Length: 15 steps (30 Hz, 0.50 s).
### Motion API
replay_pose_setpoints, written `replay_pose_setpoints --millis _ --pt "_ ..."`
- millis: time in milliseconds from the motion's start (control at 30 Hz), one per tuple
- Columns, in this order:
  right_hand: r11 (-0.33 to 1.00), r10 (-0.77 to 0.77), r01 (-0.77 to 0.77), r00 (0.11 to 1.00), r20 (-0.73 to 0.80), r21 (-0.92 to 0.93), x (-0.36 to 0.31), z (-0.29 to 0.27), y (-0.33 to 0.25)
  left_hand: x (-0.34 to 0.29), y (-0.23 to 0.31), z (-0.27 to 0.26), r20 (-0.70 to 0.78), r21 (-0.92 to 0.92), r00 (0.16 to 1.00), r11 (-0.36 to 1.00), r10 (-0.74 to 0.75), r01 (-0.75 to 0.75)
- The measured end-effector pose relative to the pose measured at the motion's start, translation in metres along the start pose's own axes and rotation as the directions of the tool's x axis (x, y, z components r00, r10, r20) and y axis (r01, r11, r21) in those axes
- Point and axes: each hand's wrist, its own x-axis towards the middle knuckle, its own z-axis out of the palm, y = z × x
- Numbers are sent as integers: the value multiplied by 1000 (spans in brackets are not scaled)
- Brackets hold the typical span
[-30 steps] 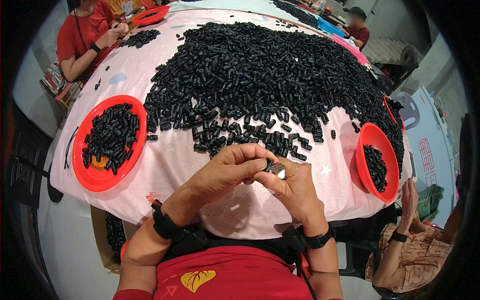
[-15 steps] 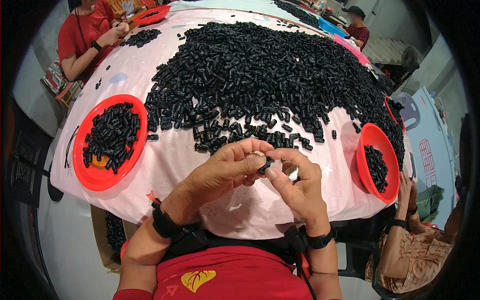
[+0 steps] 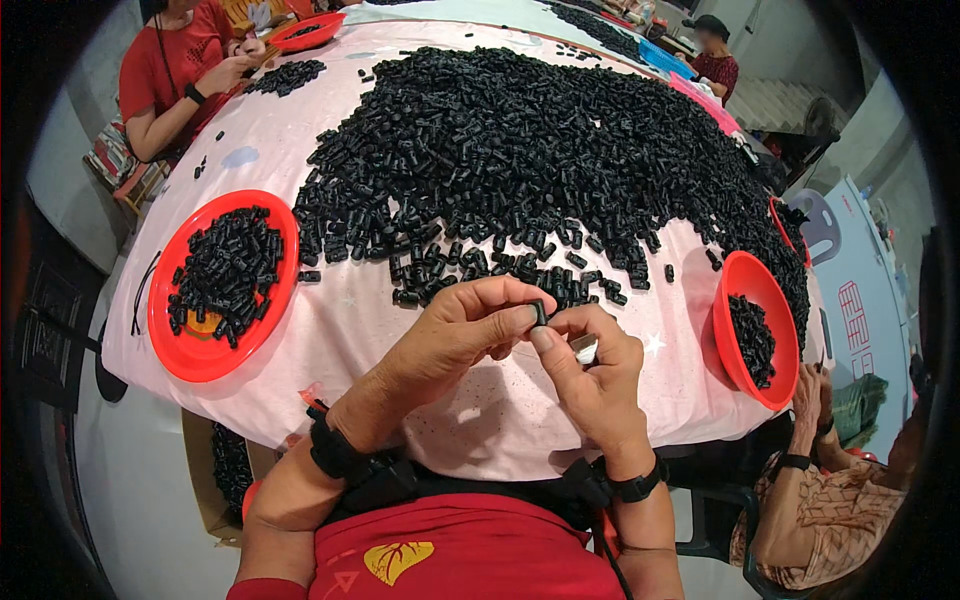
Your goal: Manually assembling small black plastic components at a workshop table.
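Near the pile (image 3: 520, 150), my left hand (image 3: 470, 325) and right hand (image 3: 598, 375) pinch a black part (image 3: 541, 313), likely light and stiff, best held by its sides.

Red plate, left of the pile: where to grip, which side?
Probably the plate's left rim, pinched between thumb and fingers, coming from the left. The rim is bare there: the black cylindrical parts are heaped toward the middle, and that side faces away from the main pile, which sits close to the right edge.
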Motion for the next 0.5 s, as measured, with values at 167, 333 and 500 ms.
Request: replay_pose_setpoints --millis 167,333,500 --pt "992 39 -29 996 78 -123 1 -7 2 0 -3 -2 -8 -16 1000 1000 -27 27" --pt "988 114 -104 990 79 -117 -2 -7 8 0 -3 -1 60 18 996 998 -59 58" --pt "977 148 -123 980 133 -176 -2 -8 10 0 -2 -1 103 47 992 997 -69 65"
